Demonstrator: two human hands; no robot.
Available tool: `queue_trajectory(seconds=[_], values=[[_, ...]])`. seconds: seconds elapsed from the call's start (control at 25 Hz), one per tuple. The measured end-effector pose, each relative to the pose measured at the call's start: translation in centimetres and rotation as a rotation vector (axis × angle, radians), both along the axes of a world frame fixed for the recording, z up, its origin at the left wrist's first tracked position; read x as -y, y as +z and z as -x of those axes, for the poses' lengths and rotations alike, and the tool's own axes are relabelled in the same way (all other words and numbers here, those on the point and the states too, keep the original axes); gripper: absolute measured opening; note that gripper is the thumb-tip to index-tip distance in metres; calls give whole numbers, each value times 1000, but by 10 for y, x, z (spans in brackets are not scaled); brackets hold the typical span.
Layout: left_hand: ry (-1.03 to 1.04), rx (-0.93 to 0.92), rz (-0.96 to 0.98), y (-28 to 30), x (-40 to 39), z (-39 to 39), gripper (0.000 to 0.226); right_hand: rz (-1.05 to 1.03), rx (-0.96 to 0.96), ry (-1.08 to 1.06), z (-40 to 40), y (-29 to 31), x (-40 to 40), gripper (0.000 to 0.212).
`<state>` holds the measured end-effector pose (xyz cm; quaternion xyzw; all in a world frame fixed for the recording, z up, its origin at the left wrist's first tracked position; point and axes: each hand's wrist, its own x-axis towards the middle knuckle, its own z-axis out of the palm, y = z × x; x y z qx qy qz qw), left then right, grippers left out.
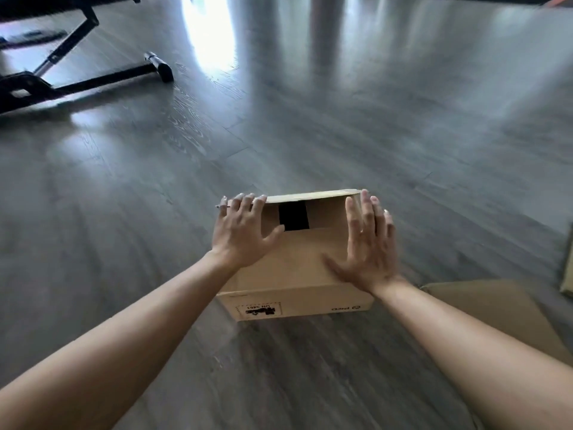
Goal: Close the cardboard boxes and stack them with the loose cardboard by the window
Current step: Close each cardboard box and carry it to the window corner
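A brown cardboard box (297, 268) sits on the grey wood floor in front of me, printed labels on its near side. Its near top flap lies flat, the far flap (313, 196) stands partly raised, and a dark gap shows between them. My left hand (240, 232) rests flat on the box's left top edge with fingers spread and straight. My right hand (367, 240) lies flat along the right top edge, fingers straight, reaching the far corner.
A flat piece of loose cardboard (490, 308) lies on the floor at the right, partly under my right forearm. Another cardboard edge (568, 265) shows at the far right. A black metal frame with legs (93, 79) stands at the upper left. Bright window glare falls on the floor ahead.
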<state>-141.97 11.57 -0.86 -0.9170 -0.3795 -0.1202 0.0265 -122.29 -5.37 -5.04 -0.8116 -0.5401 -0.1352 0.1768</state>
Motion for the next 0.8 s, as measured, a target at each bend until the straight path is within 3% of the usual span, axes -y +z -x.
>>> queue_trajectory(seconds=[0.2, 0.36, 0.48, 0.6, 0.8], values=[[-25, -170, 115, -29, 13, 12, 88, 283, -18, -30, -5, -1, -7, 102], [-4, -202, 285, -45, 20, 14, 84, 470, -204, -61, -8, -5, -14, 89], [8, -190, 344, -48, 17, 15, 80, 443, -322, -100, -8, -6, -19, 80], [67, -159, 365, -46, 7, 16, 76, 385, -321, -127, -8, -8, -25, 73], [327, -27, 501, -46, -20, 28, 77, 346, -425, -242, -22, -8, -35, 71]])
